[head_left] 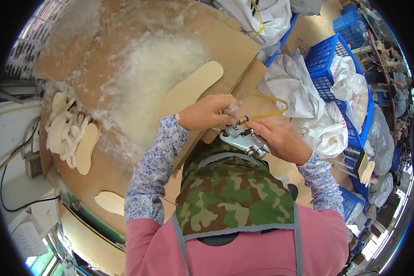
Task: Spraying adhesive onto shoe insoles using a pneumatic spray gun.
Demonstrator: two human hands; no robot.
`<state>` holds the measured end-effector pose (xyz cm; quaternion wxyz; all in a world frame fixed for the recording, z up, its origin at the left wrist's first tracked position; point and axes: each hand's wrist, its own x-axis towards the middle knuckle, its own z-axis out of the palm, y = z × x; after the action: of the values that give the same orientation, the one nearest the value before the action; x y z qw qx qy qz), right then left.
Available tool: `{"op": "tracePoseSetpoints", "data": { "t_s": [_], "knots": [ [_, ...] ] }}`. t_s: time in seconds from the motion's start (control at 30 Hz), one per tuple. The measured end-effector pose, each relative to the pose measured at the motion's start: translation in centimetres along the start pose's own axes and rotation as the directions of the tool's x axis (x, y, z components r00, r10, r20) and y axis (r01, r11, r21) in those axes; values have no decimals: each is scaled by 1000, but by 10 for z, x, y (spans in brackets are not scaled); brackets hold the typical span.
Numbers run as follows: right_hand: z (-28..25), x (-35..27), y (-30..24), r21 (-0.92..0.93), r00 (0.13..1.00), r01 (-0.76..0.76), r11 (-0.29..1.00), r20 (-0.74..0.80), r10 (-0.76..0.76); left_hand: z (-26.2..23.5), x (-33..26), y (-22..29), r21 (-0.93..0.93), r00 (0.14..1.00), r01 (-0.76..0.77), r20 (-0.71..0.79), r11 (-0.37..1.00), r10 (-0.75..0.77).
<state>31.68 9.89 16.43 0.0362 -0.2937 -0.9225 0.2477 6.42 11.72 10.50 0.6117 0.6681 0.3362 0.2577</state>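
Note:
My right hand (281, 140) grips a silver metal spray gun (244, 140) with a yellow hose (267, 112) looping up from it. My left hand (207, 112) is closed around the gun's top, at the hose fitting, fingers curled on it. Just beyond both hands a beige shoe insole (191, 89) lies on brown cardboard (234, 50) that is crusted with white fuzzy overspray (149, 73). My floral sleeves and a camouflage apron fill the lower middle of the view.
A pile of pale insoles (66, 131) lies at the left, and a single one (109, 201) sits near the bench edge. Blue plastic crates (326, 60) with white bags (294, 87) stand at the right. Black cables run at the far left.

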Motion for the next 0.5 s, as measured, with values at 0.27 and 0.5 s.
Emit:
{"op": "tracePoseSetpoints", "data": {
  "t_s": [0.27,0.5],
  "knots": [
    [6,-1,-18,1,983,163,987,86,-162,22,-21,-29,-496,922,386,241,778,-304],
    [21,11,-31,297,983,63,953,146,-110,15,-100,-43,-317,840,257,-393,913,-373]
  ]
}}
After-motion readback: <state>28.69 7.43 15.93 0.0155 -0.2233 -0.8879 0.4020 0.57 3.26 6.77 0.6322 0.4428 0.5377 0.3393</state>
